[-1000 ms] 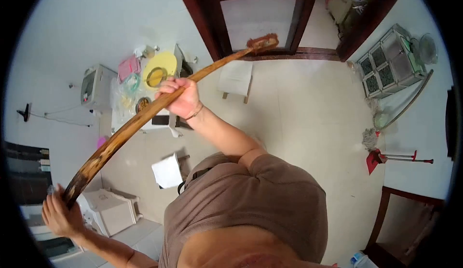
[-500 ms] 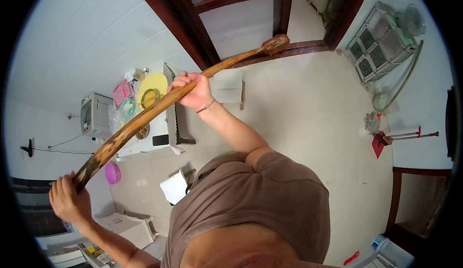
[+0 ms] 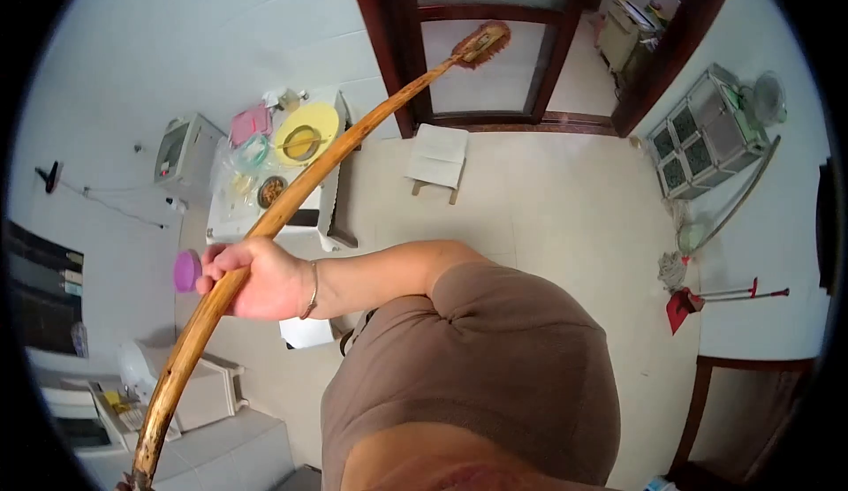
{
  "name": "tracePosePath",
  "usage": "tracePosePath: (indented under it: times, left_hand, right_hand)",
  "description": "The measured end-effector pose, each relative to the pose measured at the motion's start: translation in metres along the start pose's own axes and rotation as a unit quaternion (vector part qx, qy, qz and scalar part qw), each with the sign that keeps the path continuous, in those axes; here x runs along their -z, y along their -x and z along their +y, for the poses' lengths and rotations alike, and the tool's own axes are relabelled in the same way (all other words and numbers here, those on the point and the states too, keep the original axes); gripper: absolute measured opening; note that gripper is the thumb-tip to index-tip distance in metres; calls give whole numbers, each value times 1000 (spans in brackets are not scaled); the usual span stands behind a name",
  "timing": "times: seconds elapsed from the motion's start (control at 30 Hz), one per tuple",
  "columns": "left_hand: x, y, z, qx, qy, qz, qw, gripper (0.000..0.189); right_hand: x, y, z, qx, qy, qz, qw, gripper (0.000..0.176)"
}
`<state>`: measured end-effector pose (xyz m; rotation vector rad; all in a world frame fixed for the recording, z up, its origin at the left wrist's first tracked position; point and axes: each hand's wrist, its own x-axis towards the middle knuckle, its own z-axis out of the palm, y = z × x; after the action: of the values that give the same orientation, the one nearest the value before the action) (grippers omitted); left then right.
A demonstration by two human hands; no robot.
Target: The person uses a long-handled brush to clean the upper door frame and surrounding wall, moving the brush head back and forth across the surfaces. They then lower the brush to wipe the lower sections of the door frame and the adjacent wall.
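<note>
A long-handled brush (image 3: 375, 118) stretches diagonally from the lower left corner up to the door. Its handle is a slightly bent wooden pole, and its head carries reddish-brown bristles. My right hand (image 3: 269, 279), with a bracelet at the wrist, is closed around the lower middle of the pole. At the bottom left edge, only a sliver of my left hand (image 3: 122, 486) shows, gripping the pole's dark lower end. The brush head overlaps the door's lower glass panel in view; whether it touches cannot be made out.
A white table (image 3: 327, 192) bears a yellow basin (image 3: 320, 122) and a bowl of food (image 3: 272, 192). Nearby are a stool (image 3: 439, 155), a purple tub (image 3: 187, 271) and a dark-framed sliding door (image 3: 389, 41). A cabinet (image 3: 707, 129), mop (image 3: 673, 270) and red dustpan (image 3: 682, 311) line the right wall.
My right hand has moved down and left along the pole. The brush head has risen from the door sill to the glass panel. My left hand has dropped to the frame's bottom edge.
</note>
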<state>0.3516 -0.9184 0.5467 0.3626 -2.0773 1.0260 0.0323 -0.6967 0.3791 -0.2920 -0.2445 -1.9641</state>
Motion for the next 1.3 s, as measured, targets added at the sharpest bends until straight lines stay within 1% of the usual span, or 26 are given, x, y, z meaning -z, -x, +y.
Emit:
tracePosePath:
  times: [0.03,0.07,0.13,0.17,0.2,0.27,0.3,0.37,0.4,0.43,0.47,0.53,0.57,0.67,0.73,0.8,0.87,0.93,0.97,1.0,1.03,1.1,1.13,1.2,1.27,1.3]
  left_hand:
    - [9,10,-5,1,-21,28,999,34]
    - [10,21,-11,4,-25,24,999,34]
    - [0,45,-15,5,-27,45,999,42]
    - [-5,57,-10,-2,-101,8,995,39]
    - [-15,72,-7,1,-104,7,995,39]
    - [-46,107,-12,27,-13,-115,993,21]
    - [-63,121,-12,37,35,-174,983,16]
    - [-87,126,9,44,85,-232,968,17]
    - [-99,118,26,39,112,-155,981,15]
    - [-113,110,41,35,141,-73,987,23]
    - [-125,102,52,31,149,-67,986,23]
    - [-148,80,71,5,142,-16,990,23]
    - [-156,69,81,0,140,-13,990,24]
    - [-167,24,125,-24,157,7,987,26]
    - [-170,0,148,-39,165,20,985,26]
    - [-173,-25,178,-64,187,23,980,27]
    - [-160,-57,215,-75,200,47,976,26]
    - [-146,-80,248,-110,201,29,973,23]
    - [-139,-88,273,-108,206,37,972,20]
    - [-134,-93,295,-102,204,39,973,20]
    - [-131,-97,317,-111,213,21,971,18]
    - [-116,-105,353,-121,228,0,966,14]
    - [-108,-109,368,-124,238,-3,963,13]
    - [-109,-106,382,-123,238,-1,964,12]
    - [-116,-100,385,-135,249,-18,959,12]
    - [-120,-95,379,-119,253,-20,960,12]
  right_hand:
    - [3,-5,12,-14,-4,2,1000,10]
    - [7,-8,20,-20,-5,4,1000,10]
    - [22,-11,32,-48,-40,42,997,9]
    - [38,-13,36,-40,-32,56,997,6]
    - [51,-13,38,-35,-20,69,997,5]
    - [77,-8,36,-34,-21,98,994,5]
    - [73,-1,33,-24,-15,152,988,7]
    - [85,4,19,-3,-2,162,987,8]
    - [88,8,12,16,10,172,985,9]
    - [86,12,2,37,5,172,984,10]
    - [84,16,-9,47,8,171,984,10]
    - [78,22,-32,101,26,154,983,10]
    - [81,25,-45,116,15,120,986,11]
    - [81,37,-86,172,31,95,980,11]
    - [79,49,-115,192,42,82,977,8]
    - [89,63,-145,202,-20,85,976,9]
    - [103,77,-175,214,-13,90,973,9]
    - [119,93,-205,217,-85,94,968,9]
    - [127,103,-221,234,-84,113,962,9]
    - [148,114,-237,247,-97,95,959,8]
    - [164,125,-252,258,-108,76,957,8]
    - [164,149,-270,287,-128,133,940,8]
    - [173,156,-279,281,-122,132,943,8]
    - [194,167,-288,303,-144,166,927,9]
    - [197,165,-284,296,-131,168,931,10]
    - [197,163,-281,294,-127,171,932,11]
